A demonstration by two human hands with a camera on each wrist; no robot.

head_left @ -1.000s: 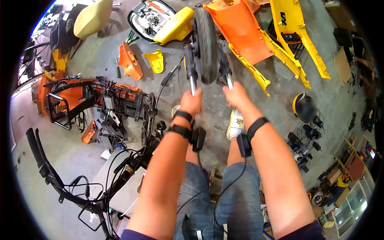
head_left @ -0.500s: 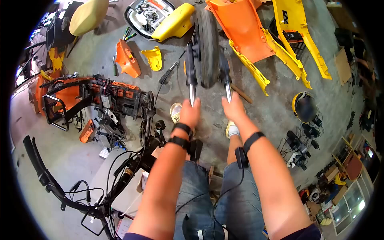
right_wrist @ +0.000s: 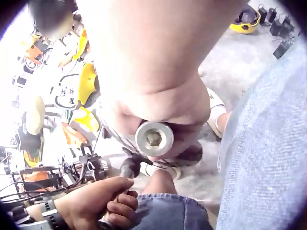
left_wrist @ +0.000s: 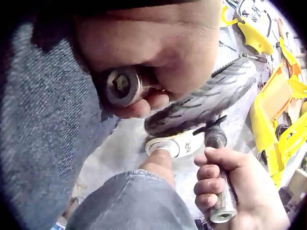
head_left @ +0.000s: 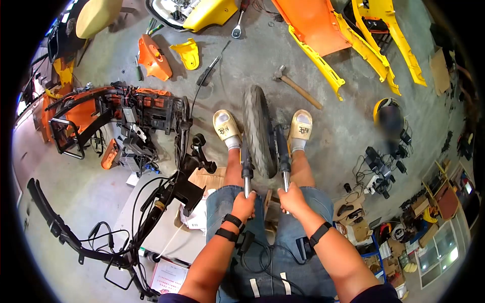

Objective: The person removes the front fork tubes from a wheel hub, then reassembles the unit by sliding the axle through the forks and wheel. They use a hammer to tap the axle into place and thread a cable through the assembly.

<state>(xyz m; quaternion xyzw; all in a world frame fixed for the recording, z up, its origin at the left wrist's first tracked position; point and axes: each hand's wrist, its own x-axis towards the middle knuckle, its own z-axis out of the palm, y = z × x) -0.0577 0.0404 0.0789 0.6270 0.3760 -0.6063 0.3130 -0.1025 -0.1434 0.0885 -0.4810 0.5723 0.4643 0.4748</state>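
Observation:
A front wheel with a treaded black tyre (head_left: 257, 134) stands between the person's feet, joined to two fork legs. The left hand (head_left: 244, 206) grips the left chrome fork tube (head_left: 247, 186) close to its upper end, over the left thigh. Around the matching right tube (head_left: 286, 179) the right hand (head_left: 294, 200) has its fingers curled. In the left wrist view, one tube's round end (left_wrist: 122, 87), with a hex recess, pokes out of the left fist. The right wrist view shows a similar tube end (right_wrist: 154, 139) under the right hand.
A hammer (head_left: 298, 91) and a ratchet (head_left: 237, 29) lie on the concrete floor. Orange and yellow body panels (head_left: 316, 30) are spread ahead. A stripped scooter frame (head_left: 146, 113) and handlebar (head_left: 48, 212) stand at left. Chargers with cables (head_left: 379, 169) sit at right.
Both hands have drawn the fork and wheel back toward the body, from ahead of the feet to between them. The hammer and ratchet have come into full view.

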